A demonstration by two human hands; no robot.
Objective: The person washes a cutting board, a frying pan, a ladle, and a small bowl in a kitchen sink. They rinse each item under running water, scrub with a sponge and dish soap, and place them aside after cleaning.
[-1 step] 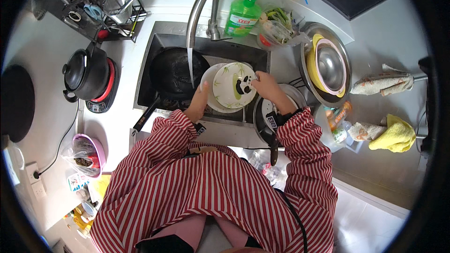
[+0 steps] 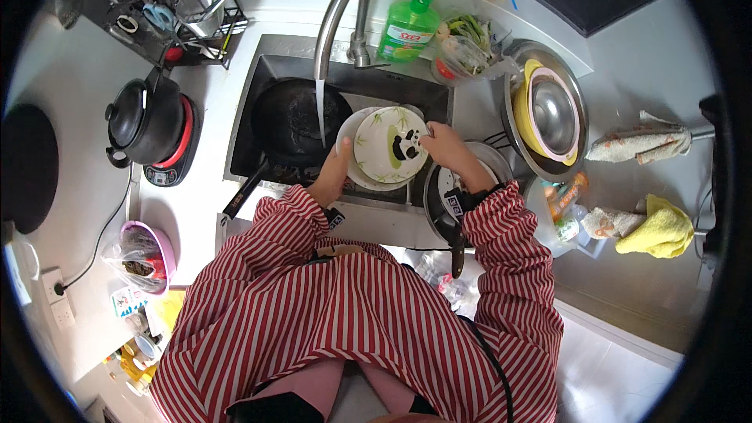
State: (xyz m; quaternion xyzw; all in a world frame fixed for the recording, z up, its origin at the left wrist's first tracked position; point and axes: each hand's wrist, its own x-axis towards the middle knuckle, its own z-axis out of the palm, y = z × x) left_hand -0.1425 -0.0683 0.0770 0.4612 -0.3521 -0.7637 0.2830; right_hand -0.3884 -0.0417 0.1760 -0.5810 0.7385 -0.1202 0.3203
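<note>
At left, a black lidded pot [image 2: 145, 121] sits on a red-ringed electric hotplate [image 2: 186, 131]. In the steel sink [image 2: 407, 82], tap [image 2: 364, 8] water falls into a black frying pan [image 2: 286, 121]. Above the sink's right half, the left hand [image 2: 330, 175] pinches a white dish's [image 2: 350, 124] rim, under a panda-patterned plate [image 2: 382, 145]. The right hand's [image 2: 453, 149] fingers close on the plate's right edge. Farther right, nested bowls [image 2: 553, 115] sit inside a metal basin [image 2: 536, 50].
</note>
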